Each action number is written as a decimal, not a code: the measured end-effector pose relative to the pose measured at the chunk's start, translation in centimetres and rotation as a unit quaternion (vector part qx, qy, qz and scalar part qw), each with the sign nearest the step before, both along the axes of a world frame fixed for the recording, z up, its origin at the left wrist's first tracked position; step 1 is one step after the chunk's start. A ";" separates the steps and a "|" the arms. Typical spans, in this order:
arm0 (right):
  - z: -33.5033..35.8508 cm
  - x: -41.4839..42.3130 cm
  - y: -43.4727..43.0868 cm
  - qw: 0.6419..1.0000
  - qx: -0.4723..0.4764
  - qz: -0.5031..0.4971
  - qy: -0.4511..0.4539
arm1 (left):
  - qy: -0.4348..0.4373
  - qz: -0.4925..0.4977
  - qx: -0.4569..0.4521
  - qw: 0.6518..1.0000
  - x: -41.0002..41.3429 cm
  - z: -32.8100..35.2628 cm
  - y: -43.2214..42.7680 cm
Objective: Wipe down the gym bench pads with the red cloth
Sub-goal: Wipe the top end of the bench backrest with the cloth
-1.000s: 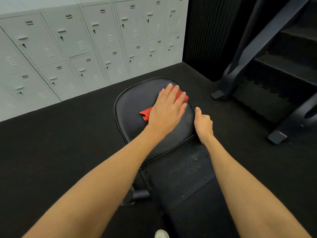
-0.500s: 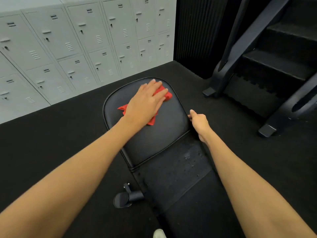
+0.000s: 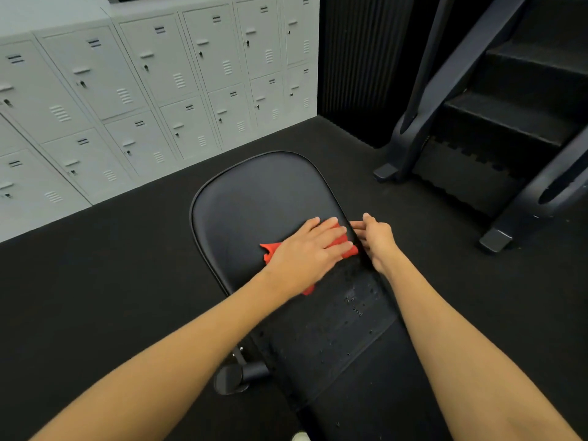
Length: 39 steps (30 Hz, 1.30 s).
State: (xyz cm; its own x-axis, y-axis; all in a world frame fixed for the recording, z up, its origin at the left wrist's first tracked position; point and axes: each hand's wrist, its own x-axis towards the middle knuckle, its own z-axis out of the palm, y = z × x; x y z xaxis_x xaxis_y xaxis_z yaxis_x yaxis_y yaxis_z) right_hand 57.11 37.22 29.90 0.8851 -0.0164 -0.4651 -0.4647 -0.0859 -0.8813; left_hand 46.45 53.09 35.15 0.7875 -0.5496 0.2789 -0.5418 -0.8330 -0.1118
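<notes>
While it lies flat with its fingers straight and close together, my left hand (image 3: pixel 305 253) presses the red cloth (image 3: pixel 345 246) onto the rounded bench pad (image 3: pixel 261 198). It is released, not clenched: palm down, nothing curled round the fabric.

Cloth: near the pad's 4 o'clock edge, mostly under the palm. Red corners stick out at 9 o'clock of the hand, past the fingertips at 2 o'clock, and a small scrap by the wrist at 6 o'clock.

Right hand (image 3: pixel 377 240): just beside the cloth, at 3 o'clock of it, against the pad's rim. Fingers point toward the rim and touch it, thumb lifted. Whether those fingers hook under the edge or only rest on it, I cannot tell.

Long pad (image 3: pixel 334 338): runs from the rounded pad toward 5 o'clock, between my forearms. Droplets (image 3: pixel 356 302) sit scattered on its upper part, just below the cloth.

Bench foot (image 3: pixel 235 377): dark stub with a capped end, at 7 o'clock of the rounded pad, on the black floor (image 3: pixel 95 281).

Surroundings: grey lockers (image 3: pixel 127 90) in two tiers from 9 to 12 o'clock of the view. Black stair machine (image 3: pixel 509 106) at 1 to 3 o'clock, its feet on the floor well apart from the bench. Pale shoe tip (image 3: pixel 300 437) at 6 o'clock, cut by the frame edge.
</notes>
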 end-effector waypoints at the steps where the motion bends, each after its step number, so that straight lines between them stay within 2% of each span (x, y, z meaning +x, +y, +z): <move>1: 0.1 0.0 0.0 1.000 0.000 0.003 -0.001 | -0.014 0.003 0.005 1.000 0.4 0.5 0.7; 6: 0.2 -0.1 0.0 1.000 0.016 0.000 0.000 | -0.039 0.107 0.003 0.993 5.2 2.4 0.4; 10: -0.3 -0.5 -1.0 1.000 0.016 -0.023 0.013 | -0.020 0.164 -0.012 0.986 7.0 1.3 -2.7; 14: -0.6 -0.8 -1.6 0.999 0.022 -0.041 0.003 | -0.006 0.101 0.022 0.995 4.8 -0.9 -3.7; 19: 0.4 -0.9 -0.9 1.000 0.012 -0.008 -0.027 | -0.027 0.070 -0.031 0.997 -0.6 -2.6 -2.5; 22: 1.7 -0.5 0.5 0.997 -0.001 0.030 -0.069 | -0.042 0.030 -0.029 0.998 -2.4 -2.1 0.4; 25: 2.9 -0.3 2.3 0.988 -0.054 0.066 -0.132 | -0.094 0.038 -0.022 0.995 -0.2 1.2 4.2; 27: 3.2 -0.6 3.5 0.982 -0.109 0.077 -0.134 | -0.127 0.074 -0.032 0.989 2.7 4.1 6.6; 30: 2.7 -1.7 4.6 0.966 -0.203 0.077 -0.142 | -0.123 0.155 -0.042 0.979 6.0 6.6 8.0; 33: 2.4 -2.0 5.0 0.954 -0.247 0.052 -0.163 | -0.138 0.215 -0.085 0.963 5.9 6.0 6.0; 36: 2.2 -2.0 5.0 0.946 -0.268 0.057 -0.176 | -0.139 0.169 -0.119 0.968 3.1 3.4 2.8; 39: 2.1 -2.2 5.0 0.945 -0.270 0.055 -0.175 | -0.102 0.087 -0.078 0.988 -0.9 -0.5 0.6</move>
State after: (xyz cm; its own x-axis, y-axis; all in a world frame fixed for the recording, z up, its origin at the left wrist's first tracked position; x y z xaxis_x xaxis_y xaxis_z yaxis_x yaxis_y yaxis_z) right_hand 54.91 42.21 32.05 0.9934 -0.0660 -0.0933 -0.1142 -0.5985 -0.7929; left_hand 45.54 53.69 34.60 0.7850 -0.3480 0.5125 -0.3679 -0.9275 -0.0663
